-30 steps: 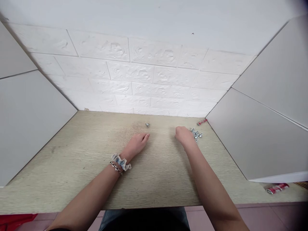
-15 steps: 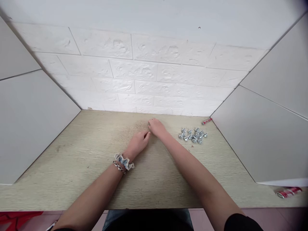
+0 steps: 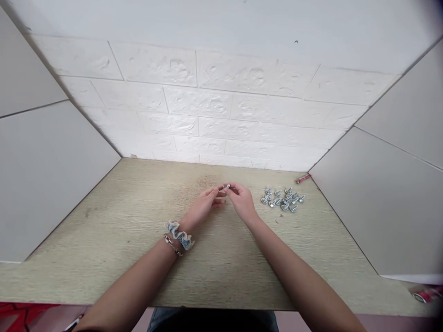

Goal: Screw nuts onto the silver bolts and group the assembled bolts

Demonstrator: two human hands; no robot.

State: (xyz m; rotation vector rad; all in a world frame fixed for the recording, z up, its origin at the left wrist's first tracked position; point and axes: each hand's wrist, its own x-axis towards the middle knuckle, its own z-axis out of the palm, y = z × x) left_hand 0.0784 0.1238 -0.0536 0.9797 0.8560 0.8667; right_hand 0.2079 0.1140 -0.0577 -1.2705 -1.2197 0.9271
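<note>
My right hand pinches a small silver screw between thumb and fingertips, just above the table. From the left, my left hand meets it; its thumb and forefinger close on the screw's near end, while the lower fingers are loosely bent. The fingertips cover part of the screw. Right of my right hand lies a loose pile of silver screws with washers, their shanks pointing various ways.
A small red cylinder, like a battery, lies by the back right corner, and another red cylinder at the front right. Brown specks dot the wooden table. White panels flank both sides; a white brick-pattern wall stands behind.
Both hands have come off the tabletop at the specks and turned toward each other. The right hand has moved right and nearer, and the screw now shows between the fingers. The view shifted slightly.
</note>
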